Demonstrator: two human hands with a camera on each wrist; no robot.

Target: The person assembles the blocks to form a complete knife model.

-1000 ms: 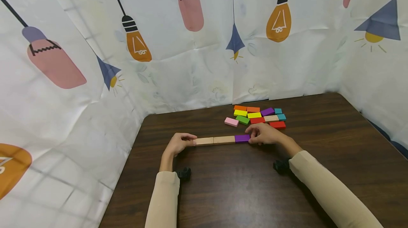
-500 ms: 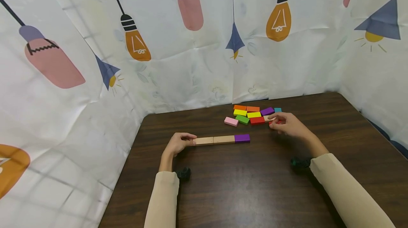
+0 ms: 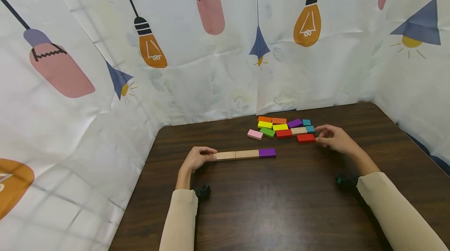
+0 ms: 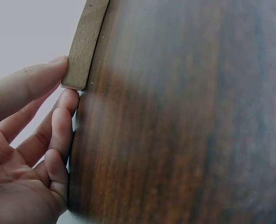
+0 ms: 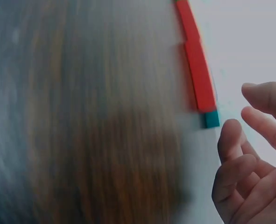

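1. My left hand (image 3: 195,159) pinches the end of the first bare-wood block (image 3: 225,155) between thumb and index finger, its other fingers bent below.
2. My right hand (image 3: 335,139) is loosely spread, thumb and index finger parted, the remaining fingers softly bent.
3. From my left fingertips a straight row runs toward my right side: the first bare-wood block, then a second bare-wood block (image 3: 247,153) end to end with it, then a shorter purple block (image 3: 267,152), well apart from my right hand.
4. Just left of my right fingertips lie the nearer red block (image 3: 306,137) and, a little farther from me, the nearer teal block (image 3: 310,129); I cannot tell whether my index finger touches the teal one.
5. Leftward from there, beyond the row, the cluster goes on: a loose bare-wood block (image 3: 299,130), another red block (image 3: 284,133), a green block (image 3: 268,132) and a pink block (image 3: 255,134).
6. Farther from both hands sit another teal block (image 3: 306,122), a tilted purple block (image 3: 294,123), two yellow blocks (image 3: 280,127) and two orange blocks (image 3: 279,120).
7. Behind my hands are beige sleeves (image 3: 179,219), with a dark wrist device (image 3: 202,191) at each cuff.
8. Under everything is a dark wood-grain table (image 3: 246,204); past it hangs white cloth (image 3: 218,75) printed with lamps and bulbs.
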